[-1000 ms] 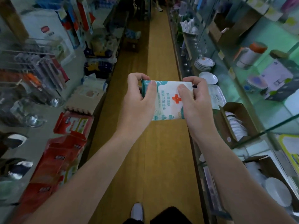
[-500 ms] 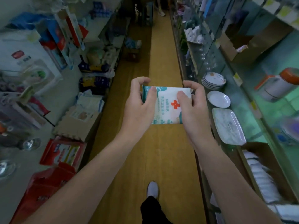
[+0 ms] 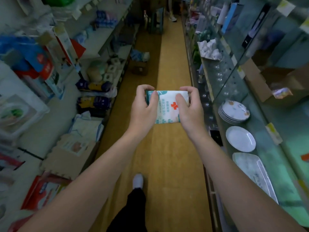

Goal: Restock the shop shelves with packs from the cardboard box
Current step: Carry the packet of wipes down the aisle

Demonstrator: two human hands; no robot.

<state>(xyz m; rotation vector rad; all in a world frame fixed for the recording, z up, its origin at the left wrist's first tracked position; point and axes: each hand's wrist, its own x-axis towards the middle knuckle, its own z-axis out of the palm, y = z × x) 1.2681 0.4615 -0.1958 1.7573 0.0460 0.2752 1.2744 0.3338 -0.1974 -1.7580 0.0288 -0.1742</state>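
A white and teal pack [image 3: 167, 107] with a red cross on it is held out in front of me over the aisle floor. My left hand [image 3: 143, 109] grips its left end, thumb on top and fingers curled over the far edge. My right hand [image 3: 189, 109] grips its right end the same way. A cardboard box [image 3: 139, 67] stands on the floor further down the aisle, against the left shelves, with blue and white packs showing on top.
Shelves line both sides of the narrow wooden aisle. On the left are tissue packs [image 3: 95, 99], toilet rolls and red boxes [image 3: 41, 191]. Glass shelves on the right carry stacked plates [image 3: 234, 113], a white plate [image 3: 240, 138] and a tray [image 3: 254, 173]. A person's feet [image 3: 172, 17] show far ahead.
I have walked forward down the aisle; the shelves slid back past me. Both hands keep the same grip on the pack, which now sits slightly lower in view.
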